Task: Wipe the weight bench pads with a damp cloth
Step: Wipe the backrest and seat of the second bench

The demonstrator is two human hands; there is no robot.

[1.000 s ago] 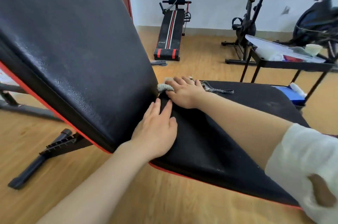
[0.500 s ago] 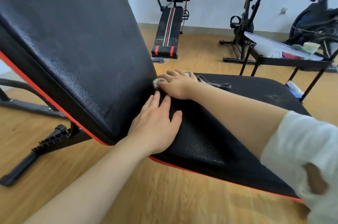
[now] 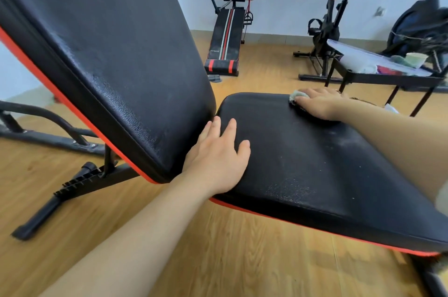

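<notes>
Two flat hands: right hand (image 3: 320, 104) pressed the pale crumpled cloth (image 3: 298, 96) on the black vinyl seat pad's (image 3: 303, 163) far edge, spread left hand (image 3: 218, 161) braced its near corner; firm overlapping strokes probably suited best.

Cloth (image 3: 298, 96) mostly hidden beneath right hand (image 3: 317, 104), upper right of frame; only a pale corner shows past the fingertips. Back pad (image 3: 109, 42) cut off by top and left edges, seat pad (image 3: 315, 163) by right edge. Items on side table (image 3: 388, 78), far right, too blurred to identify.
</notes>
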